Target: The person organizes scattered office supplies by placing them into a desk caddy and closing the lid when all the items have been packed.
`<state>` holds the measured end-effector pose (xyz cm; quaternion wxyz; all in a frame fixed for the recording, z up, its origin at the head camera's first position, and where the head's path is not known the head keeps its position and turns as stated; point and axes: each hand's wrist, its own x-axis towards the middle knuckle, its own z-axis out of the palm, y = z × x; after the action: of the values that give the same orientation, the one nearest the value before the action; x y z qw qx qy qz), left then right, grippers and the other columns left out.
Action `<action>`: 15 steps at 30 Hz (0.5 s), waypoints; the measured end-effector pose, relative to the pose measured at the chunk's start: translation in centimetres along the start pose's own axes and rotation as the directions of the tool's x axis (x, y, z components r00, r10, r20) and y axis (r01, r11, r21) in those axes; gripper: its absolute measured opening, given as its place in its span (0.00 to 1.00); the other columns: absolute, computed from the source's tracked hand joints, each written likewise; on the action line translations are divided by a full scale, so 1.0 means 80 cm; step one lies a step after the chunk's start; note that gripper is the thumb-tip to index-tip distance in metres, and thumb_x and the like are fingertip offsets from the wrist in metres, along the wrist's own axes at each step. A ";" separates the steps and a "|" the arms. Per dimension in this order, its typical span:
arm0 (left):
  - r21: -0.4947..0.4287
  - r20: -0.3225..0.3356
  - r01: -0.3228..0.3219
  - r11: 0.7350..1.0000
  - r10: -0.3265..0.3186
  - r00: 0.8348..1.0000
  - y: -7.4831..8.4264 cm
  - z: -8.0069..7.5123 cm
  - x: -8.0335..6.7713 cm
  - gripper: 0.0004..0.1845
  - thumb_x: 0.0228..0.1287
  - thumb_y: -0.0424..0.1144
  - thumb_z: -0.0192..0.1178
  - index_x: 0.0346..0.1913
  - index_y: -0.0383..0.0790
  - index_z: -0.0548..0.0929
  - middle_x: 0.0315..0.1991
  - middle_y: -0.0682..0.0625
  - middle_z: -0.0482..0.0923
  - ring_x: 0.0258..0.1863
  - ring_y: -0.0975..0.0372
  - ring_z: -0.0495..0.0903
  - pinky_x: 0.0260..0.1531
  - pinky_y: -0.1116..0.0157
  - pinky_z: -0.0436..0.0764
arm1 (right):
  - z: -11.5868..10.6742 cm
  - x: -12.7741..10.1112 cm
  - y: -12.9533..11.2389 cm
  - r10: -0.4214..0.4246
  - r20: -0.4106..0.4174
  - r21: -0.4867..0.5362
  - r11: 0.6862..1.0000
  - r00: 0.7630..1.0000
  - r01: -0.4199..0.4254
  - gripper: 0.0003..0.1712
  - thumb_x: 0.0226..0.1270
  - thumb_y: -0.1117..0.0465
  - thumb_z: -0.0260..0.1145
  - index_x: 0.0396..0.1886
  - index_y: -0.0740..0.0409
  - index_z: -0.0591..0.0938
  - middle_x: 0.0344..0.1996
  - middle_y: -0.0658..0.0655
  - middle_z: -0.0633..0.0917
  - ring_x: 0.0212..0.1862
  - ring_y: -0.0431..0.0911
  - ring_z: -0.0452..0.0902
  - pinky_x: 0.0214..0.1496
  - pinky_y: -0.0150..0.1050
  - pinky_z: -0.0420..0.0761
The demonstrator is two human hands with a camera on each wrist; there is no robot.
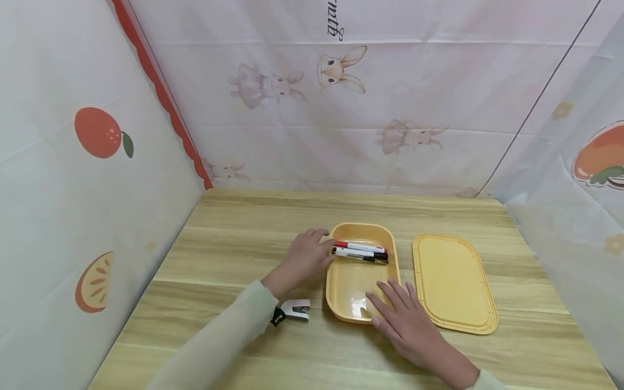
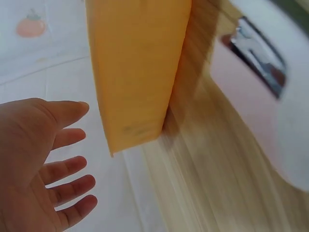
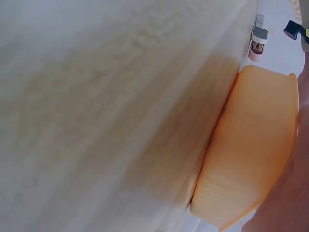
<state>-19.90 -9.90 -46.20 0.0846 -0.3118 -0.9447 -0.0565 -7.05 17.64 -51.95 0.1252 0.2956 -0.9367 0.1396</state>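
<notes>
A yellow plastic box (image 1: pixel 363 287) stands on the table with several pens (image 1: pixel 359 251) lying across its far half, one with a red cap. My left hand (image 1: pixel 307 254) is at the box's left rim, fingers reaching toward the pen ends. In the left wrist view its fingers (image 2: pixel 70 169) are loosely extended beside the box wall (image 2: pixel 140 72) and hold nothing. Spread fingers of my right hand (image 1: pixel 407 325) lie over the near right corner of the box. In the right wrist view that hand is mostly cut off at the edge.
A white and pink stapler (image 1: pixel 296 309) lies left of the box, close to my left forearm. The yellow lid (image 1: pixel 455 281) rests flat on the wooden table (image 1: pixel 312 357) to the right. Printed cloth walls (image 1: pixel 302 141) enclose the back and sides.
</notes>
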 end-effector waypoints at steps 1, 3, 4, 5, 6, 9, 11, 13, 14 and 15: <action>-0.014 -0.007 0.010 1.000 -0.010 1.000 -0.002 -0.001 -0.005 0.21 0.73 0.50 0.60 0.63 0.46 0.81 0.66 0.43 0.75 0.63 0.50 0.74 0.62 0.50 0.75 | 0.000 0.000 0.000 -0.002 0.002 -0.003 1.000 1.000 0.002 0.28 0.79 0.45 0.54 0.75 0.42 0.70 0.74 0.59 0.67 0.77 0.60 0.56 0.78 0.61 0.45; -0.034 -0.023 0.032 0.999 -0.033 0.999 -0.007 -0.002 -0.014 0.21 0.73 0.50 0.60 0.63 0.46 0.81 0.65 0.43 0.75 0.62 0.50 0.74 0.61 0.50 0.75 | 0.001 0.000 0.000 -0.003 0.004 -0.004 1.000 1.000 0.003 0.28 0.79 0.45 0.54 0.75 0.43 0.70 0.75 0.59 0.67 0.76 0.60 0.57 0.78 0.61 0.45; -0.038 -0.030 0.040 0.998 -0.041 0.999 -0.009 -0.003 -0.019 0.21 0.73 0.50 0.60 0.63 0.46 0.81 0.65 0.43 0.75 0.62 0.49 0.74 0.60 0.50 0.75 | 0.001 0.000 0.001 -0.005 0.003 -0.008 1.000 1.000 0.005 0.29 0.79 0.45 0.54 0.75 0.43 0.69 0.75 0.59 0.66 0.76 0.60 0.56 0.77 0.61 0.45; -0.047 -0.036 0.050 0.998 -0.052 0.998 -0.012 -0.003 -0.024 0.21 0.73 0.50 0.60 0.63 0.46 0.82 0.65 0.43 0.75 0.61 0.49 0.75 0.60 0.50 0.75 | 0.001 0.000 0.001 -0.006 0.003 -0.014 1.000 1.000 0.006 0.29 0.79 0.45 0.54 0.75 0.43 0.69 0.75 0.59 0.66 0.76 0.60 0.56 0.77 0.62 0.46; -0.054 -0.041 0.058 0.997 -0.060 0.997 -0.014 -0.004 -0.028 0.21 0.73 0.50 0.61 0.63 0.46 0.82 0.65 0.43 0.75 0.61 0.49 0.74 0.60 0.49 0.75 | 0.002 0.000 0.002 -0.008 0.002 -0.016 1.000 1.000 0.008 0.29 0.79 0.45 0.54 0.75 0.43 0.69 0.75 0.59 0.66 0.76 0.60 0.56 0.77 0.61 0.45; -0.072 -0.052 0.077 0.994 -0.081 0.995 -0.018 -0.007 -0.043 0.21 0.72 0.50 0.62 0.62 0.46 0.82 0.64 0.43 0.76 0.61 0.49 0.74 0.60 0.48 0.74 | 0.003 0.000 0.003 -0.009 -0.001 -0.023 1.000 1.000 0.009 0.29 0.79 0.45 0.54 0.76 0.43 0.68 0.76 0.60 0.65 0.76 0.61 0.56 0.78 0.61 0.43; -0.075 -0.052 0.086 0.993 -0.090 0.995 -0.020 -0.011 -0.051 0.21 0.71 0.51 0.62 0.62 0.46 0.82 0.64 0.44 0.76 0.62 0.49 0.74 0.62 0.48 0.73 | 0.002 0.000 0.003 -0.008 -0.002 -0.026 1.000 1.000 0.008 0.29 0.79 0.45 0.54 0.75 0.43 0.69 0.76 0.59 0.65 0.76 0.60 0.56 0.79 0.60 0.42; -0.075 -0.049 0.102 0.992 -0.106 0.993 -0.022 -0.015 -0.061 0.21 0.72 0.52 0.62 0.62 0.47 0.82 0.64 0.44 0.76 0.62 0.49 0.74 0.63 0.49 0.73 | 0.001 0.001 0.002 -0.005 0.000 -0.025 1.000 1.000 0.005 0.29 0.78 0.45 0.54 0.76 0.43 0.69 0.76 0.59 0.65 0.77 0.60 0.55 0.79 0.59 0.40; -0.078 -0.047 0.111 0.991 -0.115 0.992 -0.023 -0.017 -0.065 0.21 0.72 0.52 0.61 0.62 0.47 0.82 0.64 0.44 0.76 0.63 0.49 0.74 0.63 0.48 0.73 | 0.001 0.001 0.002 -0.002 0.001 -0.023 1.000 1.000 0.003 0.29 0.79 0.44 0.53 0.76 0.43 0.69 0.76 0.59 0.65 0.77 0.60 0.55 0.80 0.59 0.39; -0.080 -0.046 0.120 0.989 -0.124 0.991 -0.025 -0.018 -0.069 0.21 0.72 0.52 0.61 0.62 0.47 0.82 0.65 0.44 0.76 0.63 0.49 0.74 0.63 0.48 0.73 | 0.001 0.001 0.002 -0.002 0.001 -0.023 1.000 1.000 0.002 0.29 0.79 0.44 0.53 0.75 0.43 0.69 0.76 0.59 0.65 0.77 0.60 0.55 0.80 0.58 0.37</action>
<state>-16.52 -14.92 -45.97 0.0930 -0.2548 -0.9566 -0.1061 -7.25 17.71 -52.03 0.1282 0.2950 -0.9381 0.1286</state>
